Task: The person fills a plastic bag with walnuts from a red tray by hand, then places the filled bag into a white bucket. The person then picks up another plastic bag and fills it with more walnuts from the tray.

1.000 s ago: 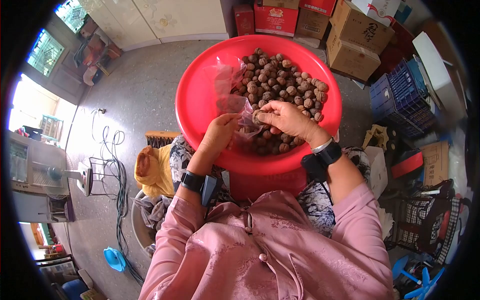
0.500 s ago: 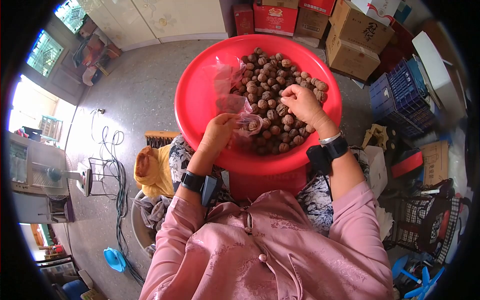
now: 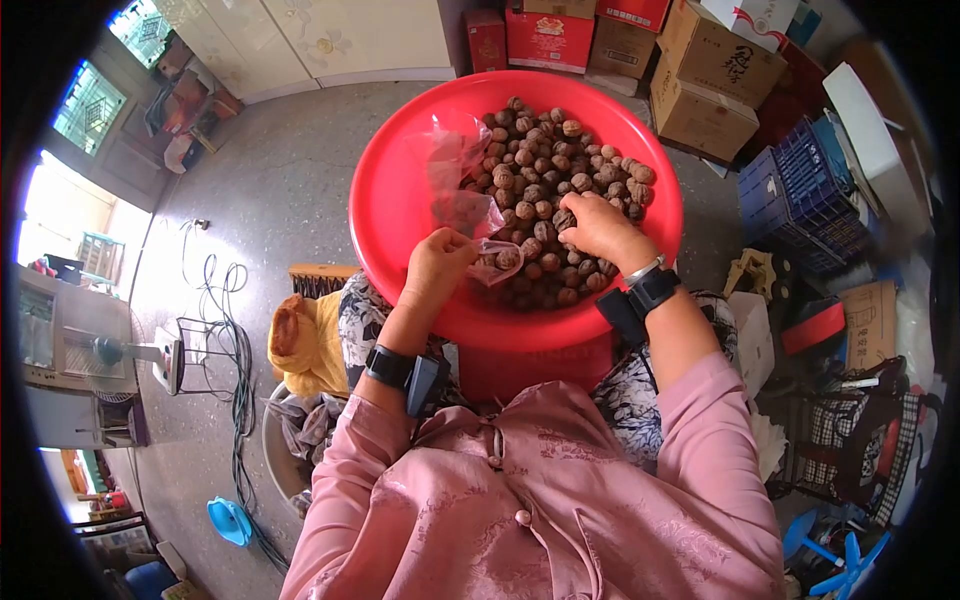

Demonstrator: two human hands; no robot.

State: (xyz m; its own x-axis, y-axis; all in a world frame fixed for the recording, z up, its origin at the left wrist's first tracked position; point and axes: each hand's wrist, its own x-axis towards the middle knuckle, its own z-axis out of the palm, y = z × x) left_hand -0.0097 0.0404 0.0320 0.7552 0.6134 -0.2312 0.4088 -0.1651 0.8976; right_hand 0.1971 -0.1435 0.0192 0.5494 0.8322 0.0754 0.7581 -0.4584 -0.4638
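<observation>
A round red basin (image 3: 390, 215) stands in front of me, with a heap of brown walnuts (image 3: 540, 160) over its middle and right side. My left hand (image 3: 438, 265) pinches the edge of a clear plastic bag (image 3: 500, 272), its mouth spread open and walnuts inside it. More clear plastic (image 3: 458, 150) lies in the basin beyond that hand. My right hand (image 3: 603, 230) has its thumb and fingers closed around a dark walnut (image 3: 563, 219) at the heap, right of the bag.
Cardboard boxes (image 3: 705, 120) are stacked behind the basin at right, beside a blue crate (image 3: 800, 195). At left are a yellow cloth (image 3: 315, 345), a brush (image 3: 320, 278), black cables (image 3: 240, 370) and a fan (image 3: 110, 350).
My right hand has moved slightly down and left, and its fingers are now around a walnut. The bag's mouth in my left hand has opened wider.
</observation>
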